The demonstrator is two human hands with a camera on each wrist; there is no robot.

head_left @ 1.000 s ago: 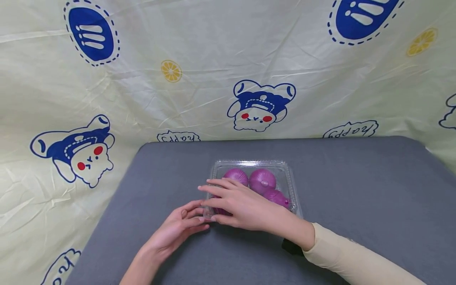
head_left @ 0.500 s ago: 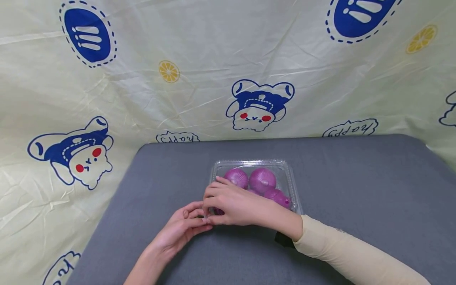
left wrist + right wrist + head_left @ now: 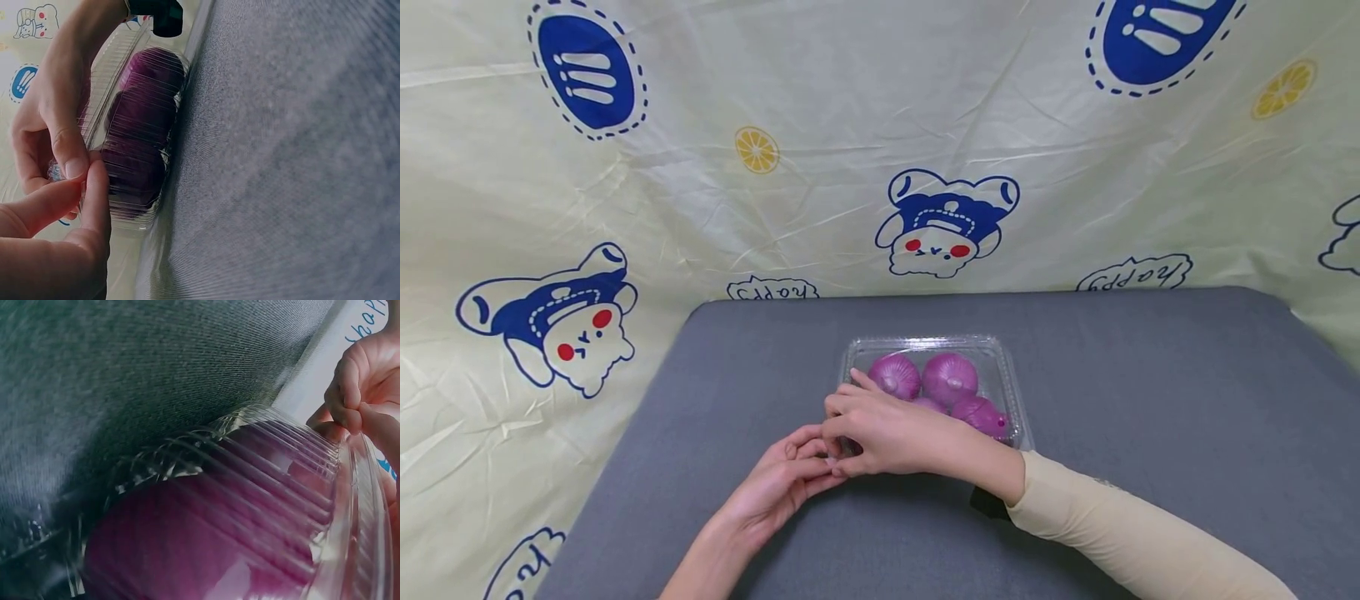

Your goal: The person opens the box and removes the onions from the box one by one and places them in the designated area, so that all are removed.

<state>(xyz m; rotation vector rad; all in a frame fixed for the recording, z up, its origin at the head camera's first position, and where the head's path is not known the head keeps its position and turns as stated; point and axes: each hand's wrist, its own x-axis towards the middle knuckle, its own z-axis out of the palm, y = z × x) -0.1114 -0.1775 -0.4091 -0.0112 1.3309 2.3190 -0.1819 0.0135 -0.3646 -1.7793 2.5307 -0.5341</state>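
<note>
A clear ribbed plastic clamshell box of red onions sits on the grey table. My left hand is at the box's near left corner, pinching the rim between thumb and forefinger, as the left wrist view shows. Reaching across the box from the right, my right hand grips the same corner with curled fingers, its thumb touching the left fingertips. In the right wrist view, onions press close behind the ribbed wall. The right hand hides part of the box and some onions; the pinched edge itself is mostly covered.
The grey cloth-covered table extends on all sides of the box. Behind it hangs a pale printed curtain with cartoon figures. A dark wrist-worn device sits under my right wrist.
My right hand's fingers, spread over the box's left side a second ago, have curled down onto the near left corner. The left hand has shifted slightly to meet them. The box stays in place.
</note>
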